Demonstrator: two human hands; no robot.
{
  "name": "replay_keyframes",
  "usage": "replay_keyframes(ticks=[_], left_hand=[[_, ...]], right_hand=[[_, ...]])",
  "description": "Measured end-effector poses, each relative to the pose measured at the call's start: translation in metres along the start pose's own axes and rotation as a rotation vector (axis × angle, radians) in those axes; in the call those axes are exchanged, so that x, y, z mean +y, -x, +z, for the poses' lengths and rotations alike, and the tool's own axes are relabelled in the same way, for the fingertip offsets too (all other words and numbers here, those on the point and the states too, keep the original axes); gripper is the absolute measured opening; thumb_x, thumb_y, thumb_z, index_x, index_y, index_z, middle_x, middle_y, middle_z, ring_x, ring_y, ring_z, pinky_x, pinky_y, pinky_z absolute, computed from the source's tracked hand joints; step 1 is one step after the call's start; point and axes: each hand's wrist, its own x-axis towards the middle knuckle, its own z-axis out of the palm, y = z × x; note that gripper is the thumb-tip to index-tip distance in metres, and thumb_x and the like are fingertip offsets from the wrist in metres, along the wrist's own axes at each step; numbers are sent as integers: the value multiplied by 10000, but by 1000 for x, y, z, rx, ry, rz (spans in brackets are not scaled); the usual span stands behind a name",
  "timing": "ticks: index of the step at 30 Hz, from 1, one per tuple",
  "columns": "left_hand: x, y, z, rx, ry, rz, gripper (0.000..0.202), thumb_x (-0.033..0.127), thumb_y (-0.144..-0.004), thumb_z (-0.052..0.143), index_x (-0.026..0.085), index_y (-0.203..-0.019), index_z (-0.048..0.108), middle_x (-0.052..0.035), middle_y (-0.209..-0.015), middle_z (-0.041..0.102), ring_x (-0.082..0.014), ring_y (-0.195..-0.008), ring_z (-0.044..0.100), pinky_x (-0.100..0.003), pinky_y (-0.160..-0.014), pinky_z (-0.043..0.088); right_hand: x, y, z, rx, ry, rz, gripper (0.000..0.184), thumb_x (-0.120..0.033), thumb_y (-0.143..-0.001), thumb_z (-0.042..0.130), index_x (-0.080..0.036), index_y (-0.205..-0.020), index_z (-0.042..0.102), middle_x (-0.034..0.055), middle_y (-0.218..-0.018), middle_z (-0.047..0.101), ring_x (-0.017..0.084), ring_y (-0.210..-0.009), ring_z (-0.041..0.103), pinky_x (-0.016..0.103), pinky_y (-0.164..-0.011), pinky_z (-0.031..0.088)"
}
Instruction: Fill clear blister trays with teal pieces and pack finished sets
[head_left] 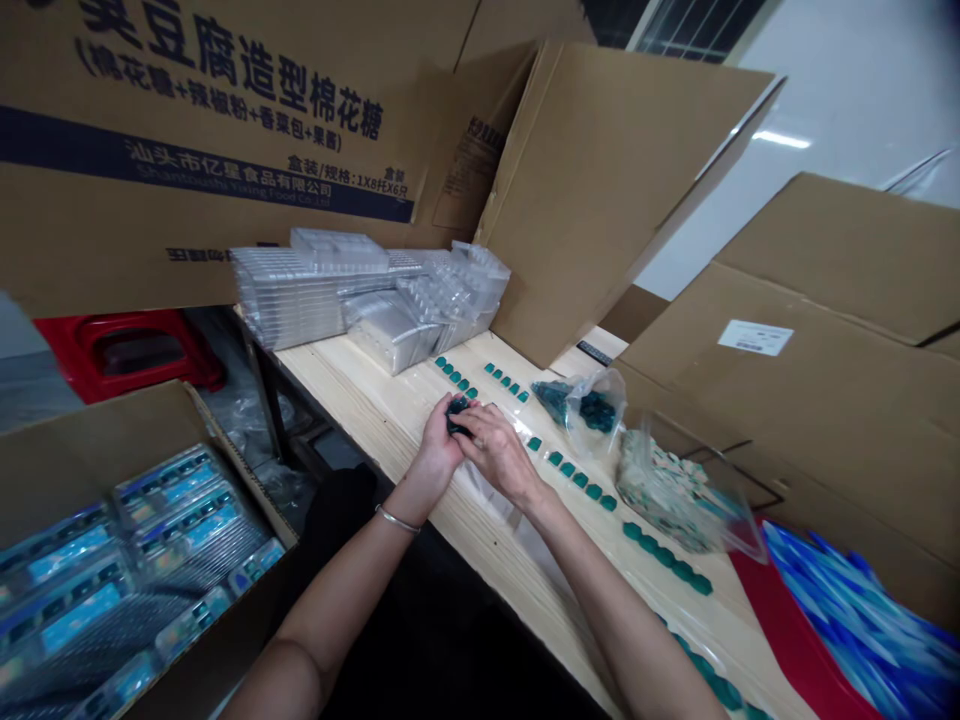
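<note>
Left hand [437, 452] and right hand [499, 458] above wooden tabletop [360, 420], fingers closed, gripping small dark teal piece [454, 416] between them.

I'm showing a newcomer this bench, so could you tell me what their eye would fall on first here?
The left hand and right hand catch the eye first, meeting on the pale wooden table around a dark teal piece, with rows of small teal pieces along the tabletop. Behind them rise stacks of clear plastic trays against a large printed cardboard carton, and an open box of blue-labelled packs fills the lower left.
</note>
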Motion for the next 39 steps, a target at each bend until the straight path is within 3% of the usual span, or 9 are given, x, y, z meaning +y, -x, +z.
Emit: replay_keyframes(ticks=[2,6,11,14,16,22,26,31,39], left_hand=[[1,1,2,16,44,-49,241,199,-848,441,124,-646,549,-44,-599,600,-123,-580,594,-243,-619,493],[3,2,5,31,3,-71,187,204,-847,470,129,-687,534,-18,-596,570,-94,-528,558,-204,-526,469],[-3,11,6,-131,-210,-34,125,197,-736,646,128,-749,543,19,-627,522,-13,-392,392,-122,-314,215],[-8,19,7,-292,-475,144,270,300,-679,709,145,-848,566,20,-686,523,-5,-413,392,-114,-314,174],[-10,21,7,-323,-595,214,315,355,-676,706,150,-869,565,30,-661,497,-5,-414,379,-112,-320,170],[-9,20,6,-332,-632,180,341,362,-646,726,138,-851,572,42,-624,449,-6,-431,368,-119,-330,159],[-10,20,6,-347,-599,116,360,353,-613,750,128,-846,592,17,-706,500,4,-453,388,-115,-337,184],[-15,20,6,-350,-615,106,362,348,-592,761,138,-840,599,19,-670,510,-1,-427,381,-118,-324,161],[-11,25,8,-362,-599,107,313,311,-622,746,126,-843,624,-2,-723,531,9,-425,373,-115,-322,158]], right_hand=[[1,-2,2,80,-100,88,213,-202,-778,596,-207,-981,663,67,-994,667,202,-968,580,389,-918,427],[12,-6,-1,293,-568,457,244,-321,-727,655,-184,-929,655,35,-791,679,160,-698,622,326,-719,508],[30,-5,-16,421,-888,599,289,-332,-668,710,-166,-898,652,16,-758,668,107,-611,586,268,-653,491],[34,-1,-20,403,-879,614,313,-339,-659,713,-172,-919,662,3,-719,655,105,-611,583,269,-666,489],[33,2,-21,372,-836,593,346,-351,-674,698,-189,-977,658,-1,-730,652,107,-626,585,274,-681,492],[32,5,-29,321,-604,576,311,-395,-675,686,-184,-904,676,22,-772,666,130,-638,591,280,-636,497],[38,8,-33,342,-657,576,297,-400,-673,686,-180,-871,671,11,-698,663,133,-642,605,291,-682,500],[40,14,-30,343,-627,608,334,-378,-642,712,-169,-901,686,39,-791,694,163,-733,640,333,-769,502],[38,13,-32,369,-517,499,232,-335,-703,669,-212,-895,710,31,-875,687,146,-729,625,303,-746,499]])
